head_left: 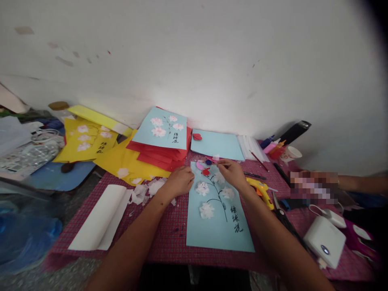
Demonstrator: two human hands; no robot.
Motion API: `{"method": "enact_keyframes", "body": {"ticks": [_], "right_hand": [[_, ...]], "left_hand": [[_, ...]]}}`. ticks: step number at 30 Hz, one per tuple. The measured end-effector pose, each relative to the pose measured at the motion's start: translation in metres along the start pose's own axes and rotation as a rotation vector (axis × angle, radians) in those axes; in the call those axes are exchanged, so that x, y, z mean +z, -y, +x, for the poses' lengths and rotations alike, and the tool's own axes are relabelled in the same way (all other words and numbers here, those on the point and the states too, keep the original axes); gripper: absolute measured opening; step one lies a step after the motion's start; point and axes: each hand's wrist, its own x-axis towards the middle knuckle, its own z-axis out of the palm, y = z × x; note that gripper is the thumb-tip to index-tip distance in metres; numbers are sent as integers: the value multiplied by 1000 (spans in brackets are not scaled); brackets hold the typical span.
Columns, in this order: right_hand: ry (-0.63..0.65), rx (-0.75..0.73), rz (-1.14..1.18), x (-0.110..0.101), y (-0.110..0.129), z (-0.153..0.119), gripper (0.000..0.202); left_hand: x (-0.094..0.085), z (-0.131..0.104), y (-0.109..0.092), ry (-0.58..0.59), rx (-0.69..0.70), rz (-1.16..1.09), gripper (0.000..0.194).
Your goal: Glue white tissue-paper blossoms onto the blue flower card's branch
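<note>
both hands [182,180] [232,173] touch smooth blue card [212,230].

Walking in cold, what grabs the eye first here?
The blue card in the middle of the red checked cloth, with white paper blossoms on a black inked branch. Both hands, left and right, work at its top edge among small red and pink bits. Behind lie stacks of red and yellow sheets.

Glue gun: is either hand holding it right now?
No. The yellow glue gun lies on the checked cloth beside the right hand, untouched, while both hands work at the top edge of the blue card.
</note>
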Motion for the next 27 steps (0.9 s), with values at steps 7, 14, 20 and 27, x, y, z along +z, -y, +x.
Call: {"method": "enact_keyframes", "body": {"ticks": [7,14,20,27], "right_hand": [[-96,106,164,-12,5,2,28],[-136,161,277,-12,18,0,28],[-253,108,411,-19,21,5,27],[-319,104,664,-20,22,2,19]], "left_hand": [[-1,0,-1,-6,0,-13,20],[1,0,1,-11,-6,-19,18],[0,0,1,1,-5,1,18],[-1,0,0,10,-8,12,19]]}}
